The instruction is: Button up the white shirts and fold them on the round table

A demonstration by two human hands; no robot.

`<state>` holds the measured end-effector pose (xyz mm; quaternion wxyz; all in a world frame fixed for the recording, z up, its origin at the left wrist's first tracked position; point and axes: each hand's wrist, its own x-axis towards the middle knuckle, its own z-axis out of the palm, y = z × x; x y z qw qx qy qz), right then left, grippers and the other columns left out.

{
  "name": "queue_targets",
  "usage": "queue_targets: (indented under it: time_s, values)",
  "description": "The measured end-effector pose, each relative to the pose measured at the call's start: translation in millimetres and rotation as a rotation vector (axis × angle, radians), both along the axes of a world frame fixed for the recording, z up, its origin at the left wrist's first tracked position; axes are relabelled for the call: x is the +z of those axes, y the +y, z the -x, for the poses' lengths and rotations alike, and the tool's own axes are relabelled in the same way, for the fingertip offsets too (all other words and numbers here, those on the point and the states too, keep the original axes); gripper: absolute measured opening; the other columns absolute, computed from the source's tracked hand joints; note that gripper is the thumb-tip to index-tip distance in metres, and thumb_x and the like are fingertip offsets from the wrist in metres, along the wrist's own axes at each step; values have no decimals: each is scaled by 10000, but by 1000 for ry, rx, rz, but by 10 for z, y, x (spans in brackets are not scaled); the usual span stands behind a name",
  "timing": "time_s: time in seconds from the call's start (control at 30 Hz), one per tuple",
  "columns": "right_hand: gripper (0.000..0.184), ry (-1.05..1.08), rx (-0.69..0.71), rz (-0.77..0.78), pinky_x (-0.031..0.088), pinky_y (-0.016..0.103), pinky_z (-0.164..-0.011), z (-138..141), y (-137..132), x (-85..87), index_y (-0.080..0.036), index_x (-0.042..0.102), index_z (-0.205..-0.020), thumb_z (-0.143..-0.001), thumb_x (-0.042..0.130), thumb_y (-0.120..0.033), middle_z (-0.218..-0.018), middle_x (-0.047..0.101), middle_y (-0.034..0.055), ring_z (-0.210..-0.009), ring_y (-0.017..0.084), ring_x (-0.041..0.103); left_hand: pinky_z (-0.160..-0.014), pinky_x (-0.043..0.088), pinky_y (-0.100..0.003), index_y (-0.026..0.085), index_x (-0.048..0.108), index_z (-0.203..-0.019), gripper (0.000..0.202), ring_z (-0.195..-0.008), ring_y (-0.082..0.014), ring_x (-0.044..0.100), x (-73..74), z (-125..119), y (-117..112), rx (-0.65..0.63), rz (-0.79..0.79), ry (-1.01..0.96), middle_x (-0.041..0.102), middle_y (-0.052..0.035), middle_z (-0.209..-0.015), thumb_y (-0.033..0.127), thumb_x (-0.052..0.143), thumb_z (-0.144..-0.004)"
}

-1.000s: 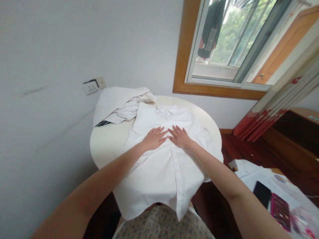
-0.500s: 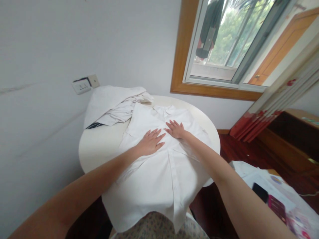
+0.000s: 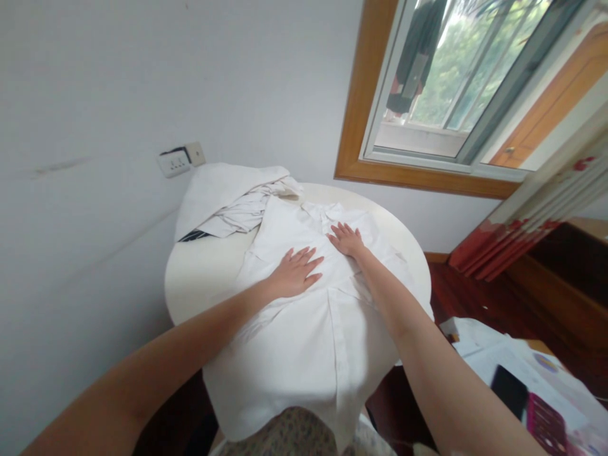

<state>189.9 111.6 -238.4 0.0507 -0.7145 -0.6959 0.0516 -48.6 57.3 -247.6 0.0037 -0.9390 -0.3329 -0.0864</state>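
Note:
A white button-front shirt (image 3: 304, 342) lies spread over a round cream table (image 3: 190, 278), its hem hanging over the near edge towards me. My left hand (image 3: 295, 273) rests flat on the middle of the shirt, fingers spread. Further up, near the collar, my right hand (image 3: 346, 240) presses flat on the cloth with its fingers apart. Neither hand grips anything. Wrinkles run through the fabric around both hands, and my forearms cover parts of the shirt's sides.
A heap of folded white cloth (image 3: 232, 196) sits at the table's back left, below a wall socket (image 3: 175, 163). A wood-framed window (image 3: 427, 180) is behind. At lower right, a covered surface holds papers, a black phone (image 3: 509, 389) and a pink-edged item (image 3: 546, 423).
My right hand has slid slightly up the shirt towards the collar, away from my left hand. My left hand stays about where it was on the cloth. The whole view has shifted a little.

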Motion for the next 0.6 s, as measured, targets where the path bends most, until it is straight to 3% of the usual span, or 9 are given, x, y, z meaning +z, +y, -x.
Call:
queue_targets:
  time_s: [0.13,0.27,0.43,0.6]
  values:
    - [670,-19,-7,-15,75,545,-1157,-18,21,-20,-264,247,-1509,-949,149,-620,-1596,137,44,-1468,238,98,-1147,143,-554,319,418,-1424,573,-1424,-275,263,118,-82,247,38,-51,-10,343,-64,-1528,591,294,-936]
    - [662,-21,-1,-57,105,545,-1155,-13,23,-51,-270,274,-1499,-949,152,-618,-1587,177,43,-1464,237,131,-1156,154,-513,256,434,-1426,559,-1437,-288,228,187,-122,770,238,-163,-66,331,-101,-1531,517,326,-943]
    - [661,-27,-1,-61,122,543,-1155,-17,24,-71,-277,287,-1495,-946,163,-624,-1584,191,37,-1463,237,140,-1144,188,-501,213,404,-1449,648,-1433,-321,229,-22,1,1275,444,-38,-32,303,-148,-1536,578,270,-930]
    - [716,-24,-65,-93,133,535,-1153,-94,98,-96,-219,266,-1507,-935,173,-640,-1574,211,90,-1458,260,157,-1145,172,-501,233,358,-1470,676,-1434,-325,223,-110,41,1336,452,8,-16,272,-138,-1550,612,242,-923]
